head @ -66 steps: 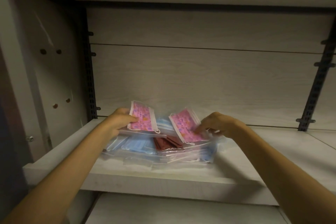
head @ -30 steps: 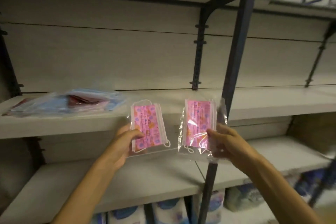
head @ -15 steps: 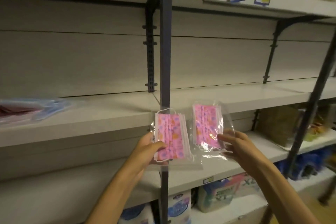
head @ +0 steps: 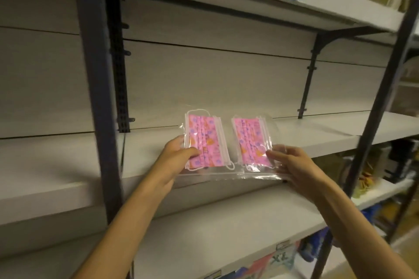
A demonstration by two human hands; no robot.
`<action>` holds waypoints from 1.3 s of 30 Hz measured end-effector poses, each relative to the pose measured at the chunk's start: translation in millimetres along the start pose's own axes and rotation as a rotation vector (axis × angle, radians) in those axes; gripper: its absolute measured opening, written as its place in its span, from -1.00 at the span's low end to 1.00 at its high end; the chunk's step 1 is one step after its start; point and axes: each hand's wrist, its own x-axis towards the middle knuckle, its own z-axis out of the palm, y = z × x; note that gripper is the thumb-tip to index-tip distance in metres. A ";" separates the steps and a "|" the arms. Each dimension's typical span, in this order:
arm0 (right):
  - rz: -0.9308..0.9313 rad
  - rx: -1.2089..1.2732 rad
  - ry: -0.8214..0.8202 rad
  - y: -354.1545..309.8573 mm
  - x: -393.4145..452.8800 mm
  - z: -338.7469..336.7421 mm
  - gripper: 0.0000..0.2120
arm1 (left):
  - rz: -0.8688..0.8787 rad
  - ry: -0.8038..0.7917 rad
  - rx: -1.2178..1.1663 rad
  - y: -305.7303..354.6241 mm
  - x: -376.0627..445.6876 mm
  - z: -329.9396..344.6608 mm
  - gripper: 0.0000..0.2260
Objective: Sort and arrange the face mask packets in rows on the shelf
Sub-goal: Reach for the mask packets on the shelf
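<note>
Grey store shelving, dark upright post at left: you are mid-placement.
Right of that post, your left hand grips one pink mask packet, your right hand pinches another, seemingly just above the shelf; next, lay them flat, side by side.

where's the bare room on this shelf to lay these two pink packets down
Bare board runs behind both pink packets to the back panel, from the dark upright right to the bracket. Only the front edge is crowded, by the left hand and right hand.
</note>
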 end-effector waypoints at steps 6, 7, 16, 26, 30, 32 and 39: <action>0.049 0.002 0.058 -3.1 74.0 -55.6 -0.93 | -0.051 -0.018 0.056 8.5 59.9 48.0 -0.76; 0.059 0.012 0.057 -2.7 86.8 -68.1 -0.94 | -0.057 -0.016 0.062 8.4 69.2 56.7 -0.76; 0.077 -0.052 -0.089 16.3 203.3 -189.8 -0.88 | -0.081 0.121 0.103 -1.5 145.8 161.6 -0.76; 0.188 -0.266 -0.140 51.9 319.3 -332.7 -0.83 | -0.131 0.233 0.125 -18.5 209.8 286.8 -0.75; 0.194 -0.350 -0.091 60.6 350.7 -356.0 -0.85 | -0.159 0.246 0.124 -25.0 228.7 319.6 -0.76; 0.188 -0.402 -0.069 63.9 364.6 -359.7 -0.84 | -0.168 0.243 0.127 -27.0 236.7 333.3 -0.77; 0.170 -0.668 0.074 79.1 394.3 -365.0 -0.77 | -0.221 0.210 0.112 -35.9 273.0 368.0 -0.84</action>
